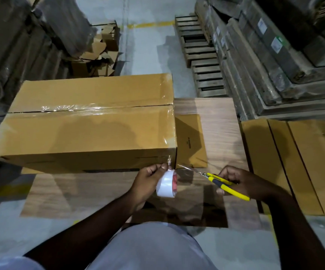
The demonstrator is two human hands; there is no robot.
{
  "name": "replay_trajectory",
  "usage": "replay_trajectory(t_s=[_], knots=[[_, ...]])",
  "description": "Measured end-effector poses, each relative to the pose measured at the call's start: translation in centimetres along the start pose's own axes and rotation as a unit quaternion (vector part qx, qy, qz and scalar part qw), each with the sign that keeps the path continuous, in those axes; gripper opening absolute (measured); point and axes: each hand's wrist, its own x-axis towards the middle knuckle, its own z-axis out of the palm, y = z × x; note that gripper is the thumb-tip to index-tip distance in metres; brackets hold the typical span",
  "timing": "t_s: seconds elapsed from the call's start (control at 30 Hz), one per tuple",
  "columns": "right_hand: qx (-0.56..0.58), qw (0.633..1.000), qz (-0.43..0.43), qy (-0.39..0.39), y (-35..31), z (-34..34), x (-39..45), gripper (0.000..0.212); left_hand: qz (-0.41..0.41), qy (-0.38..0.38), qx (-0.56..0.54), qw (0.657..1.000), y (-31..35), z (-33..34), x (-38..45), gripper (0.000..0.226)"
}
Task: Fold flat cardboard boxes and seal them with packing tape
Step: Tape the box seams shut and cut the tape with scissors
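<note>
Left hand [148,182] grips tape roll [166,185]; right hand [241,182] grips scissors [216,179]. Stretched tape: thin, sticky, limp; keep taut beside box [83,125].

Wooden board [222,133] under taped box [91,131], flat cardboard [192,141].

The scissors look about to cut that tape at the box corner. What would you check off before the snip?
1. Tape roll held firmly in the left hand: ok.
2. Scissors gripped in the right hand, blades open toward the tape: ok.
3. Tape strip stuck down over the near right edge of the box: ok.
4. Strip between roll and box pulled taut: cannot tell, the clear tape barely shows.
5. Left fingertips clear of the blades: not ok, they lie close to the blade tips.
6. Top seam of the box taped over: ok.
</note>
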Motion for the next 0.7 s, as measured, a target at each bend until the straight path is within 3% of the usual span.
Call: replay_trajectory(t_s=[0.17, 0.37, 0.5, 0.6, 0.7], knots=[[-0.005, 0.998, 0.012, -0.057, -2.6, 0.1, 2.9, 0.105, -0.002, -0.017, -0.026, 1.0, 0.3, 0.4, -0.5, 0.028], [-0.037, 0.992, 0.048, -0.108, -5.4, 0.2, 5.7, 0.085, -0.003, -0.01, -0.003, 1.0, 0.4, 0.2, -0.7, 0.033], [-0.059, 0.989, 0.053, -0.127, -7.3, 0.9, 6.8, 0.093, -0.002, -0.017, 0.006, 1.0, 0.5, -0.1, -0.9, 0.034], [-0.059, 0.988, 0.05, -0.134, -8.0, 0.9, 7.5, 0.084, 0.001, -0.012, 0.024, 1.0, 0.8, -0.4, -1.0, 0.037], [-0.01, 0.987, 0.057, -0.147, -7.7, 0.6, 8.1, 0.103, 0.003, -0.022, 0.028, 0.999, 0.9, -0.5, -1.1, 0.037]])
